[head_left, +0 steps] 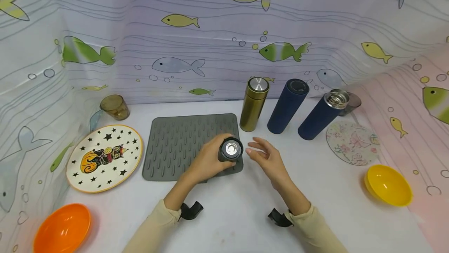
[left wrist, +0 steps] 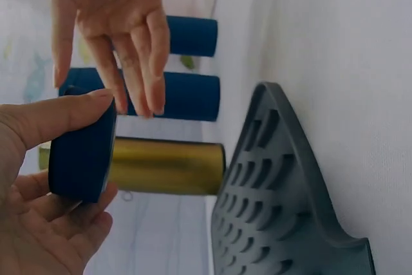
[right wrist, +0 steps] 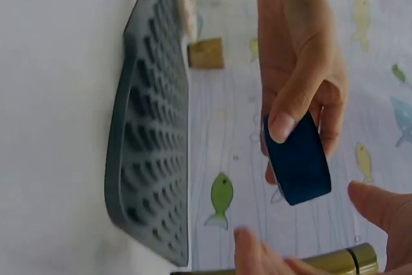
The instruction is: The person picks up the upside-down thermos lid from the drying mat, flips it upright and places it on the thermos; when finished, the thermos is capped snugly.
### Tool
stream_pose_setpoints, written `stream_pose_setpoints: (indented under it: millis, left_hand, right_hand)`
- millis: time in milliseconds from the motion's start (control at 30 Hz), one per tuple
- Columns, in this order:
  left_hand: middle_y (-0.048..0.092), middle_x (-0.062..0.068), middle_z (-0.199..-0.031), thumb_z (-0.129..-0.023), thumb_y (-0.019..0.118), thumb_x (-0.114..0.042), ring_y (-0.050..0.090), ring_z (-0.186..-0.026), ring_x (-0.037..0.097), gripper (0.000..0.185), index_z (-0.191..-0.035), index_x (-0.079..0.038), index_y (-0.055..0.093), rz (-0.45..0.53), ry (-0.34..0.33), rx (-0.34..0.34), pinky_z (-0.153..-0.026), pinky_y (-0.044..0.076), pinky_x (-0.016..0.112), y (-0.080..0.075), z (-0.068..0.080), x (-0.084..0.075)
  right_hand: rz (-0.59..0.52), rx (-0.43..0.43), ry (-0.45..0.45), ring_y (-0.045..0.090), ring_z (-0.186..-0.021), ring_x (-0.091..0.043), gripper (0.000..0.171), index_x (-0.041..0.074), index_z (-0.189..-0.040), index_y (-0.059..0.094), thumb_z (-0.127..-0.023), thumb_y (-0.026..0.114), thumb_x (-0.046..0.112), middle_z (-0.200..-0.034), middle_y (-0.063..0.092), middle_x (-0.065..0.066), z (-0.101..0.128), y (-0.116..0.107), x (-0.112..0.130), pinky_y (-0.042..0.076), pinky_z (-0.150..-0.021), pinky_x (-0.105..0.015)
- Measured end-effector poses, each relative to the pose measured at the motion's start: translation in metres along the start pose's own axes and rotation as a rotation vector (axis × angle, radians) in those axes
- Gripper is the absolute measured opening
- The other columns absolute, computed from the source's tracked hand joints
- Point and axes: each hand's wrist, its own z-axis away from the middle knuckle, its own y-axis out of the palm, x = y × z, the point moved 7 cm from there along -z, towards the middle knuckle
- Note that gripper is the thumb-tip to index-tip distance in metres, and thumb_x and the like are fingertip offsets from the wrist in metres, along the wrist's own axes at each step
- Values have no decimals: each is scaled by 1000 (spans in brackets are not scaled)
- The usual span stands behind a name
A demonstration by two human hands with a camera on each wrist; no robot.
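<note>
A dark blue lid [head_left: 230, 150] with a shiny metal inside was held in the left hand [head_left: 207, 162], thumb and fingers curled round its rim, just above the near right corner of the grey ridged mat [head_left: 182, 144]. The right hand [head_left: 267, 157] was kept just beside it, fingers spread and relaxed, with nothing held; whether a fingertip brushed the lid could not be told from the wrist views. A slip could be judged likely if the grip were loosened, since only the smooth rim was pinched, and the lid could then be dropped and rolled off the mat. Behind the mat three flasks were counted: a gold flask [head_left: 254, 104], a capped blue flask [head_left: 288, 105] and an open blue flask [head_left: 324, 113]. Two bowls were seen, an orange bowl [head_left: 63, 227] and a yellow bowl [head_left: 388, 184], besides one star plate [head_left: 104, 158], one floral coaster [head_left: 352, 142] and one brown cup [head_left: 115, 107]
</note>
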Motion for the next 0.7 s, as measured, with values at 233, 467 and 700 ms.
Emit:
stream_pose_setpoints:
  millis: [233,467,700]
  left_hand:
    - [60,7,-131,-74,88,-11,59,-121,24,72,-137,-10,52,-36,68,9,-99,51,47,-6,18,-19]
    - [54,7,-139,-78,85,-12,52,-131,26,71,-140,-10,50,-26,95,54,-104,48,48,-3,25,-23]
    - [47,5,-150,-79,85,-22,44,-139,27,81,-149,-17,44,161,18,83,-110,39,56,-6,27,-11]
  right_hand:
    - [-216,281,54,71,-99,-18,50,-8,-138,50,-99,61,22,-122,67,-13,12,29,-1,56,-94,-33]
    - [-299,313,54,73,-94,-17,48,-15,-134,50,-97,63,14,-113,72,-8,17,35,-2,58,-89,-32]
    - [-133,113,-79,70,-103,-18,46,-5,-131,59,-89,73,8,-121,68,-18,22,24,1,58,-89,-31]
